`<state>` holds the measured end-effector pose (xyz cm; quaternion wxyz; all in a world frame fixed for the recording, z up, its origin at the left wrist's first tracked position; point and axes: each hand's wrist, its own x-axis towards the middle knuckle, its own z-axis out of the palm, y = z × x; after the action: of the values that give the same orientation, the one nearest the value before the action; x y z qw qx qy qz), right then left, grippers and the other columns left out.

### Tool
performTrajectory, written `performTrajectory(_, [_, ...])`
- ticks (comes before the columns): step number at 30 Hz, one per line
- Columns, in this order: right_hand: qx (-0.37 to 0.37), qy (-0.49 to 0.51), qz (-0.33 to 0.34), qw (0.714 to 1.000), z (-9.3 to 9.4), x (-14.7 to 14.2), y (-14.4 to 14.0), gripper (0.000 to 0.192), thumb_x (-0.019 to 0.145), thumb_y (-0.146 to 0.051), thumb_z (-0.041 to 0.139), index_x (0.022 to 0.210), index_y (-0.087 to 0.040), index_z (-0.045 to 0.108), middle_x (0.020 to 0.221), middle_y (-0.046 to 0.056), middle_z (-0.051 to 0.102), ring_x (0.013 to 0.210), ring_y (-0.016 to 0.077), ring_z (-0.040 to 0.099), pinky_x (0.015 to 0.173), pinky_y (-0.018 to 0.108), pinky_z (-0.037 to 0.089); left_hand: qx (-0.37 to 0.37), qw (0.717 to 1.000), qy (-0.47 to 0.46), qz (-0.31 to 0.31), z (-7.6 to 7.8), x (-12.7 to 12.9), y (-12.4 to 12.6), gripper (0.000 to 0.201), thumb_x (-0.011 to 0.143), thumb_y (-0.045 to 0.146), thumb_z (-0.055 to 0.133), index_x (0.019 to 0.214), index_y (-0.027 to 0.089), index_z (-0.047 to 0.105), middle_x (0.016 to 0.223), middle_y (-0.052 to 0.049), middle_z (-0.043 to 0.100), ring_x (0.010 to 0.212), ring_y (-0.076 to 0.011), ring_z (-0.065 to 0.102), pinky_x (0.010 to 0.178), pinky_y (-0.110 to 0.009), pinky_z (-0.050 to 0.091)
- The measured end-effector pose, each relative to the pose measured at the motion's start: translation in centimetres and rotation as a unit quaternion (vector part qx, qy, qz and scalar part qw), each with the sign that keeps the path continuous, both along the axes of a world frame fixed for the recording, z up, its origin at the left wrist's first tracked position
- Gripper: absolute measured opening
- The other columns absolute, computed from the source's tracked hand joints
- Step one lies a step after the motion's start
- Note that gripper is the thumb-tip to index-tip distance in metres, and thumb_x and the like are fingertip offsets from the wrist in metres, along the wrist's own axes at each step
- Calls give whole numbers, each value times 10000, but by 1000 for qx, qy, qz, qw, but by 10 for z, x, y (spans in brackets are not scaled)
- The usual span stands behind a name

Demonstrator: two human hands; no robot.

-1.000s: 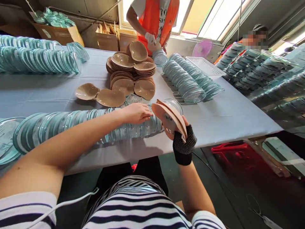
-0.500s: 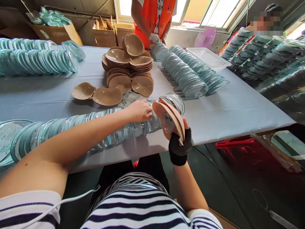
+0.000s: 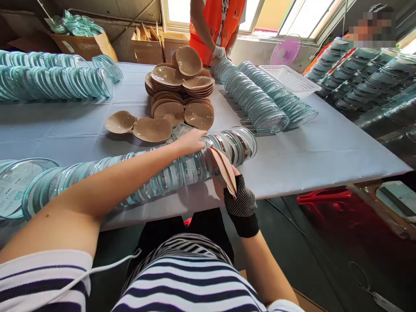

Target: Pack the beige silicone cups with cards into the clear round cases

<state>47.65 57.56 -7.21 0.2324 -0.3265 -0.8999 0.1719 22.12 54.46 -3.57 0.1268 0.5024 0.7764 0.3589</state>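
The right hand (image 3: 239, 200), in a black glove, grips the folded tan pad (image 3: 224, 168), and it has dropped lower and come closer to the long row of clear lids (image 3: 146, 173) than before. Now the pad touches the row just under the left hand (image 3: 192, 141), which still lies flat with loose fingers on top of the lids.

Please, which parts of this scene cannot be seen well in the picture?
- Head view: the right hand is mostly covered by its black glove and the folded beige pads.
- The long row of clear plastic shells is cut by the left edge.
- The small print on the pads is too small.
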Motion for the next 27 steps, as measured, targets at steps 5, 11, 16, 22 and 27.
performTrajectory(5, [15,-173,52,984,43,-47,18,522,898,-380,528,1377,-174,522,1026,156,748,770,286,722,640,326,513,-29,995,-93,-35,-7,0,8,448,720,140,446,1040,178,758,1221,-77,712,1253,-278,591,1135,-370,381])
performTrajectory(11, [27,-173,52,983,43,-53,32,503,849,-415,604,1281,-165,550,975,117,744,807,256,708,640,279,454,-9,996,-76,-39,-3,-3,1,422,752,197,442,1019,183,768,1173,-70,735,1226,-297,606,1116,-406,409])
performTrajectory(16, [50,-61,13,997,11,-31,33,332,949,-363,436,1009,-147,681,949,136,745,809,232,694,678,281,470,-88,995,15,-54,0,0,-5,526,822,207,457,1311,179,648,1394,-75,614,1330,-295,527,1126,-366,371])
performTrajectory(22, [11,23,-31,999,-30,-45,22,355,958,-390,422,979,-140,674,879,144,743,783,221,693,693,279,487,-129,990,15,-55,7,10,-10,671,842,542,605,1407,184,555,1478,-110,531,1383,-343,468,1124,-375,355])
performTrajectory(27, [-13,5,-19,1000,-25,-47,25,323,952,-402,435,1004,-155,637,872,120,741,774,224,692,656,271,449,-156,984,31,-86,11,13,-13,857,841,641,580,1509,132,408,1569,-152,385,1462,-336,354,1180,-408,277])
